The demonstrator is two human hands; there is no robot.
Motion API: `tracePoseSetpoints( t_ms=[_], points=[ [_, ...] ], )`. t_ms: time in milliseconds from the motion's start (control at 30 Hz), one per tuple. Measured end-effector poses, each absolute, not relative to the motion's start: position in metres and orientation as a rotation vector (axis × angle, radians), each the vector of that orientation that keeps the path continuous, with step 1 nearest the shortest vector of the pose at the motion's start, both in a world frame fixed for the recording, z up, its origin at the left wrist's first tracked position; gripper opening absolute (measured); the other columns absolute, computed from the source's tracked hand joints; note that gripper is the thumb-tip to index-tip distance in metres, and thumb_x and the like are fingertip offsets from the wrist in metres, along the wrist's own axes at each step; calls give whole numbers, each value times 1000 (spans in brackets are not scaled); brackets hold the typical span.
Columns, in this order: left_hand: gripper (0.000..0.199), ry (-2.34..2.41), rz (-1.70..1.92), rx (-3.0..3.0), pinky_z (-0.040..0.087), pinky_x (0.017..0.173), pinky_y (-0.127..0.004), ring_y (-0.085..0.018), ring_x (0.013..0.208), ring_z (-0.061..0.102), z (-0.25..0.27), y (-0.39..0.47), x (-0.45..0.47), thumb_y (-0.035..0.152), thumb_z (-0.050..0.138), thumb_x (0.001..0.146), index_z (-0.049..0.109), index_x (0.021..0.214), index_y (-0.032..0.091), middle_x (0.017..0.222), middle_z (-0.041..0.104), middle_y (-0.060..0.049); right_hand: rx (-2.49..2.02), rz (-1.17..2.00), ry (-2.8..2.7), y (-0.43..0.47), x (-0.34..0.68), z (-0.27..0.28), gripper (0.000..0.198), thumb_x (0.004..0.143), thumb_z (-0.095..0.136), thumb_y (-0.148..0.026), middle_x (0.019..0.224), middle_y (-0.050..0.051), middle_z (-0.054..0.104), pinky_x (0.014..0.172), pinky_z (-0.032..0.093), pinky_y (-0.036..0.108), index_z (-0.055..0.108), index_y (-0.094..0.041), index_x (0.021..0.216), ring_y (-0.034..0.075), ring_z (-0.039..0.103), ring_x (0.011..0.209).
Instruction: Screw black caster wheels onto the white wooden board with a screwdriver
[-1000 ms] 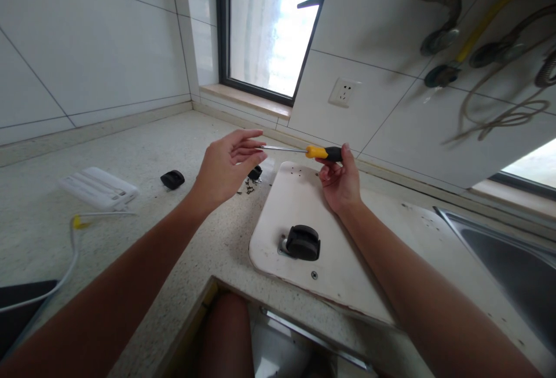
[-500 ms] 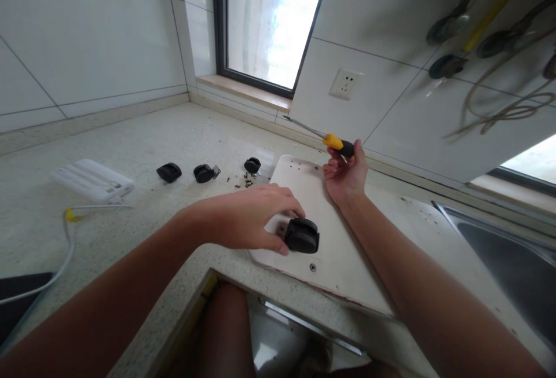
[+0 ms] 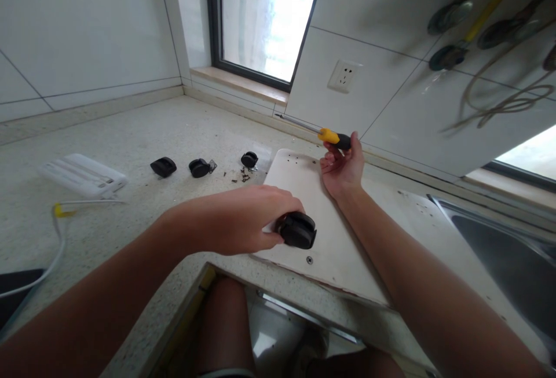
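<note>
Left hand [image 3: 243, 216]: fingers and thumb gripping black twin-wheel caster [image 3: 299, 231] over white board's [image 3: 304, 184] nine o'clock side. Right hand [image 3: 344, 168], caster's one o'clock: fingers wrapping yellow-and-black screwdriver [image 3: 329, 135], shaft toward ten o'clock.

1. The left grip [image 3: 247, 216] is a bare hand, with a smooth, rounded back and a short-looking thumb.
2. The right grip [image 3: 343, 167] is also a bare hand, with slim fingers; its nails are too small to make out.
3. The left forearm [image 3: 125, 274] is bare, narrow at the wrist and broader toward the picture's edge.
4. The right forearm [image 3: 417, 274] is bare too, and has the same tapering shape.
5. At the bottom, one leg [image 3: 228, 331] is bare. Across it runs a narrow, curved, pale band [image 3: 226, 373]; whether it is a hem, I cannot tell.
</note>
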State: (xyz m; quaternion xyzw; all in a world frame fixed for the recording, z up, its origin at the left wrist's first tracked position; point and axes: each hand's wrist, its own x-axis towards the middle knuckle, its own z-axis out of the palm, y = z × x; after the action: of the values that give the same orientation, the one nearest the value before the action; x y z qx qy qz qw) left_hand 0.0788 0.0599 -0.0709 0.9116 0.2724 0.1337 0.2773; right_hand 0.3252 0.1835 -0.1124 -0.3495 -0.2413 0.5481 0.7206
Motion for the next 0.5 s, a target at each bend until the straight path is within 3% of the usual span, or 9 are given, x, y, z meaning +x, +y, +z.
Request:
tracePoseSetpoints(
  t_ms=[100,500],
  points=[
    [38,752,373,2460,56,100,-38,-29,114,78,-70,57,78,12,71,93,78,127,27,121,83,-6,-774,1203,-554,185,326,-115,43,98,77,-64,79,1,77,40,40,13,67,-23,90,4,45,45],
    [35,836,309,2517,56,99,-38,-30,110,79,-68,50,78,14,71,95,77,127,26,116,83,-8,-804,1198,-557,186,326,-113,42,105,69,-64,78,1,78,39,44,13,66,-24,91,5,48,44]
  ],
)
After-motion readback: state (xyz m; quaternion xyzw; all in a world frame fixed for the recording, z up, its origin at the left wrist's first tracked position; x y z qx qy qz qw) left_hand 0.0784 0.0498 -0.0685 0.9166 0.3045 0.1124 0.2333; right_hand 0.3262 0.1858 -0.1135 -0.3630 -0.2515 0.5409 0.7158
